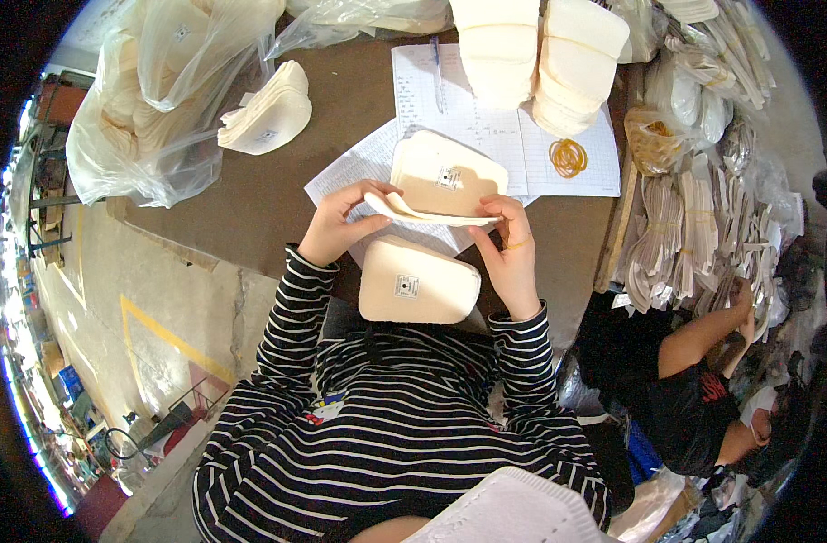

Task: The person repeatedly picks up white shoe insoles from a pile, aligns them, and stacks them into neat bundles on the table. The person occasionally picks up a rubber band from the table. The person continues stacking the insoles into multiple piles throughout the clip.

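My left hand (339,224) and my right hand (511,258) grip opposite ends of a thin, cream pad (427,217). It is seen nearly edge-on and bends up at its left end; whether it is one pad or several layers I cannot tell. Just beyond it lies a stack of cream, round-cornered pads (472,172) with a small printed label on top. A similar labelled stack (431,294) sits closer to me, at the table edge. A thin yellow rubber band (520,243) loops around part of my right hand.
Banded pad stacks (495,41) stand on papers (544,172) with a pen (437,77) and loose rubber bands (568,157). Clear bags of pads (133,136) and a loose pad bunch (277,113) lie left. At right, a person (694,362) reaches toward bundled pieces (689,217).
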`<state>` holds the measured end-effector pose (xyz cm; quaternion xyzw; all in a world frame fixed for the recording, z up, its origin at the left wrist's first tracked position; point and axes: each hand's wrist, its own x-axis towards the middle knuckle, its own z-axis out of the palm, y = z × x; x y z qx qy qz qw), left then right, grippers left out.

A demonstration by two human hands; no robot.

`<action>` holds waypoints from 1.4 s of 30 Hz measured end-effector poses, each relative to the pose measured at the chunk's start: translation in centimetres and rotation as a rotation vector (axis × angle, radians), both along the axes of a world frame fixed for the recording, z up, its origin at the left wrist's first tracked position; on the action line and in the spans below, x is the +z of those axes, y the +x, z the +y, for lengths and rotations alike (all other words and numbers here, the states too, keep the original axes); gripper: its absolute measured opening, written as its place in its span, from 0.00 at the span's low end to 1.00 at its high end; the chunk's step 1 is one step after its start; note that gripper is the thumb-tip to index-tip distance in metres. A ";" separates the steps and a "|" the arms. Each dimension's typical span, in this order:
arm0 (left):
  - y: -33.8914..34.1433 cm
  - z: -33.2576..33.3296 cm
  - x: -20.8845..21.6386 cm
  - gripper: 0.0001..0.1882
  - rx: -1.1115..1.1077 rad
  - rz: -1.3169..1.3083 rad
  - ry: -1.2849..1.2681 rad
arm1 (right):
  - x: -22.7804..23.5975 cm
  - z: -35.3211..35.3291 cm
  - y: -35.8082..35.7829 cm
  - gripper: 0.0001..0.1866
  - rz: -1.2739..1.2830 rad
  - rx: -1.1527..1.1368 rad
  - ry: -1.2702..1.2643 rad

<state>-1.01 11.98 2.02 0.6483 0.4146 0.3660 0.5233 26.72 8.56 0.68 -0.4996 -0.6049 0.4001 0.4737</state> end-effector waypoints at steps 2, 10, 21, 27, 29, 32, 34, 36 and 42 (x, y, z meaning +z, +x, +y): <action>0.3 -0.1 0.8 0.14 -0.007 0.038 0.085 | -0.2 0.0 -0.1 0.20 0.016 -0.020 0.030; 1.0 -0.3 -1.3 0.14 0.212 0.046 0.048 | 1.5 0.0 -0.1 0.21 -0.085 0.067 -0.004; 2.1 -1.0 0.7 0.12 0.072 0.121 0.182 | 2.8 0.0 -0.4 0.23 -0.154 0.013 0.070; 1.3 -1.0 0.0 0.10 0.092 0.179 0.239 | 2.6 0.0 -0.2 0.23 -0.203 0.045 -0.033; 1.5 -1.0 0.1 0.11 0.108 0.178 0.228 | 2.5 0.0 -0.2 0.23 -0.225 0.036 -0.001; 2.1 -1.1 1.0 0.11 0.082 0.109 0.230 | 3.0 0.0 -0.4 0.24 -0.197 0.026 0.074; 2.1 -1.3 1.0 0.12 0.047 0.081 0.228 | 3.5 -0.3 -0.4 0.24 -0.193 0.077 -0.008; 1.5 -1.3 0.3 0.13 0.010 0.097 0.223 | 3.2 -0.3 -0.3 0.25 -0.219 0.078 0.032; 0.3 -1.4 -0.2 0.15 -0.020 0.204 0.324 | 3.5 -0.1 -0.4 0.22 -0.280 0.085 0.080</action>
